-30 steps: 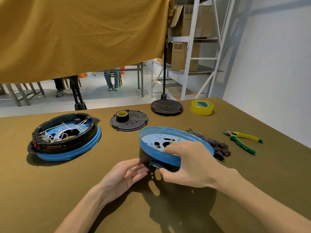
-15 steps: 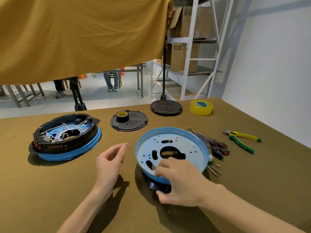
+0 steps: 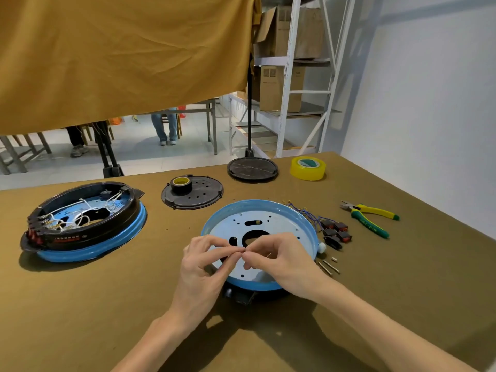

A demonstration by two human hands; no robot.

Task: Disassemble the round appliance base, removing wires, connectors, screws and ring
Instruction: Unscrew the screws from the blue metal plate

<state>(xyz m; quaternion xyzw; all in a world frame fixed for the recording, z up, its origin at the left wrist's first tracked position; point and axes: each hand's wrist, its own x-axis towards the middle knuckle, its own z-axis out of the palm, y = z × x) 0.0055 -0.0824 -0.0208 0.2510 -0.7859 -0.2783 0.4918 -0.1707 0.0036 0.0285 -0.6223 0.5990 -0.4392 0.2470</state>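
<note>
so right now both my hands are up over the near half of the blue base [image 3: 306, 232], which sits flat on the table [image 3: 80, 304] with its open side up and the pale perforated plate showing. My left hand [image 3: 204, 267] and right hand [image 3: 279, 261] meet fingertip to fingertip right above the plate, just my side of the big centre cutout. Both have thumb and forefinger pressed together in a pinch, other fingers loosely curled. There's something tiny between the tips, I'd guess a screw or nut off the plate, but honestly it's too small to tell. Whatever it is, it sits dead centre between the two hands, so neither is really nearer, and if it has a long axis I can't read it. The loose screws [image 3: 328, 267] I've got so far lie just right of the base, touching nothing, with the wires and connectors [image 3: 332, 232] a bit further back on that same side and the pliers [image 3: 370, 217] beyond those. So my bet is the right hand does the drop-off, since that pile is on its side. The other base [image 3: 88, 224], still wired up, is well off to the left
</note>
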